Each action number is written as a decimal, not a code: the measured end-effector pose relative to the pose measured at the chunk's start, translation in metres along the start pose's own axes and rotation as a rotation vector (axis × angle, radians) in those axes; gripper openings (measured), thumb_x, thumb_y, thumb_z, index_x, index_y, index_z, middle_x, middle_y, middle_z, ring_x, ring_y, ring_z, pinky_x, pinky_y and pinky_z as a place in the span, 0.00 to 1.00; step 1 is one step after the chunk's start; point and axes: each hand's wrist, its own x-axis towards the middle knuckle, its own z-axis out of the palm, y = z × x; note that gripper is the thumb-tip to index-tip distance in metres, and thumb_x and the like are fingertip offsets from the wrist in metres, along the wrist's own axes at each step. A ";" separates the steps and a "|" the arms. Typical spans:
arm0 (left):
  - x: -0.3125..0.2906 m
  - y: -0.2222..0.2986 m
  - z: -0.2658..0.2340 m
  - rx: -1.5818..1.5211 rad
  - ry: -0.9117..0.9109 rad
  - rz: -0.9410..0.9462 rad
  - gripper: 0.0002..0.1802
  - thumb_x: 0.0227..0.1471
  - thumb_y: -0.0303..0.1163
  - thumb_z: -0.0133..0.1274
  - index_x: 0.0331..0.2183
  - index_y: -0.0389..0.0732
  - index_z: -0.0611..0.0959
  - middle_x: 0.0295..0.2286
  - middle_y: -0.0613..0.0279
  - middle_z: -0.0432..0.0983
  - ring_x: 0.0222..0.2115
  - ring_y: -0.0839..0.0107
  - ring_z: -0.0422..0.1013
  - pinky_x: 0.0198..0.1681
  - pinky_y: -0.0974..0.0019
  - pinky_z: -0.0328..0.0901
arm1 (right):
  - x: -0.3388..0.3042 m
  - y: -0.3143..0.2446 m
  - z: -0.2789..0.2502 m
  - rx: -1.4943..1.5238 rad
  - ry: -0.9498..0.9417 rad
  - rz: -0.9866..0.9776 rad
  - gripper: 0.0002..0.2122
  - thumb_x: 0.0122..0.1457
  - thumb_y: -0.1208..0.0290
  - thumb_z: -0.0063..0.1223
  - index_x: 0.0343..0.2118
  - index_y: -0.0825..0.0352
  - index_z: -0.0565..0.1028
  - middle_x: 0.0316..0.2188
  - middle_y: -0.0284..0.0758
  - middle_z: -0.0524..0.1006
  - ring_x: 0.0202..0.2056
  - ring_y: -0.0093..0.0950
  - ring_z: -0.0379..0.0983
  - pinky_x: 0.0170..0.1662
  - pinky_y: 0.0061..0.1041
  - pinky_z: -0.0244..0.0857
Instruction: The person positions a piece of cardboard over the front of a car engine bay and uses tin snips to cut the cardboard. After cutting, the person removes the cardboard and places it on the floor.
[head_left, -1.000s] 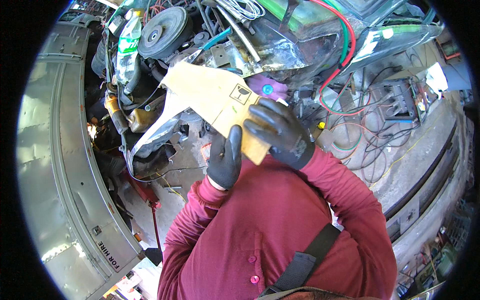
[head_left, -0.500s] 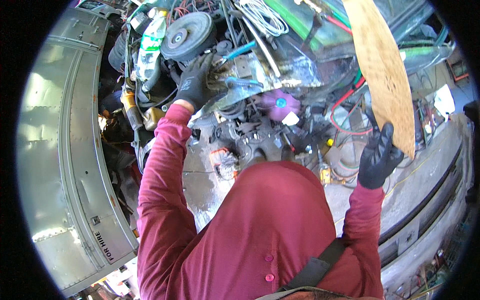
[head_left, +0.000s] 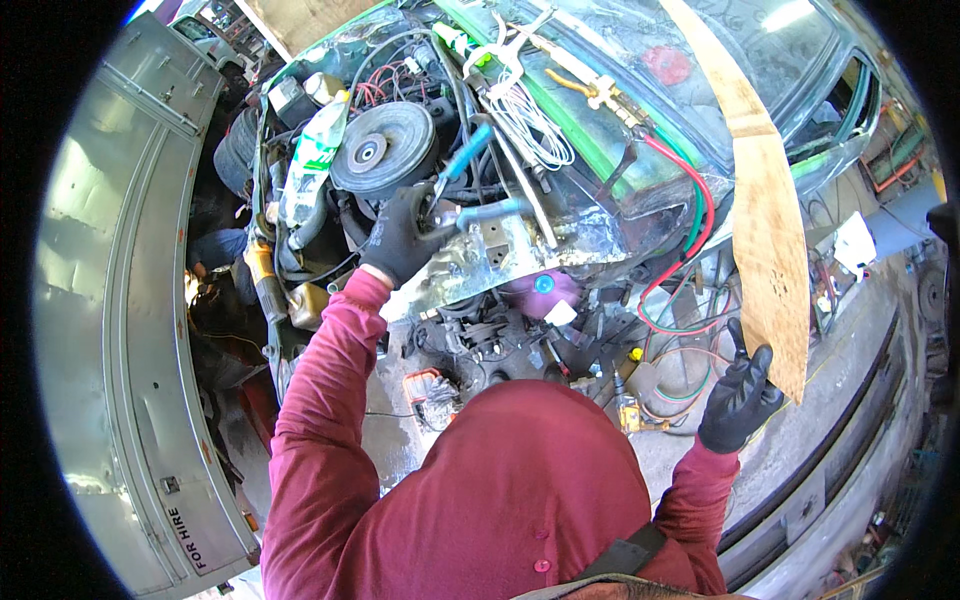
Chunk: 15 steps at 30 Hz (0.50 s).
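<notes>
My left hand (head_left: 408, 235), in a black glove, is closed around the head end of a pair of blue-handled pliers or snips (head_left: 466, 152) over the engine bay edge. The tool's two handles are spread apart, and its jaws are hidden by my fingers. Under them is a scuffed metal panel (head_left: 470, 262). Out to the right, my gloved right hand (head_left: 742, 398) pinches the lower end of a long, curved tan strip (head_left: 768, 215), thin and wood-like. The strip rises past the car's side to the top of the view.
A round black air cleaner housing (head_left: 382, 148) and a plastic bottle (head_left: 312, 165) sit in the engine bay. Coiled white cable (head_left: 530, 130) and a torch with red and green hoses (head_left: 600, 92) lie on the car. A yellow power tool (head_left: 628, 410) is on the floor; a metal-sided truck body (head_left: 130, 300) stands left.
My left hand has taken hold of the blue-handled tool, which lay on the panel beside it. The strip stays in my right hand, slightly lower in view. The whole view has shifted.
</notes>
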 end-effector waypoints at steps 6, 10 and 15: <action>0.118 0.015 0.029 -0.190 0.325 -0.176 0.33 0.51 0.49 0.69 0.46 0.29 0.80 0.36 0.48 0.82 0.37 0.64 0.78 0.42 0.61 0.71 | -0.004 -0.020 0.008 -0.509 -0.063 -0.326 0.20 0.67 0.84 0.47 0.62 0.72 0.70 0.45 0.48 0.81 0.42 0.36 0.83 0.37 0.31 0.72; 0.232 -0.024 0.088 -0.399 0.276 -0.479 0.48 0.37 0.56 0.73 0.51 0.29 0.79 0.44 0.38 0.81 0.45 0.47 0.78 0.50 0.55 0.71 | -0.009 -0.042 0.026 0.297 0.039 0.164 0.16 0.71 0.77 0.46 0.58 0.77 0.70 0.52 0.48 0.78 0.48 0.38 0.80 0.52 0.45 0.74; 0.296 -0.058 0.155 0.493 -0.168 -0.107 0.17 0.65 0.38 0.46 0.47 0.42 0.85 0.47 0.51 0.82 0.47 0.62 0.78 0.50 0.55 0.69 | -0.008 -0.055 0.027 0.509 0.125 0.189 0.17 0.70 0.79 0.45 0.60 0.77 0.69 0.54 0.51 0.76 0.50 0.43 0.79 0.53 0.52 0.76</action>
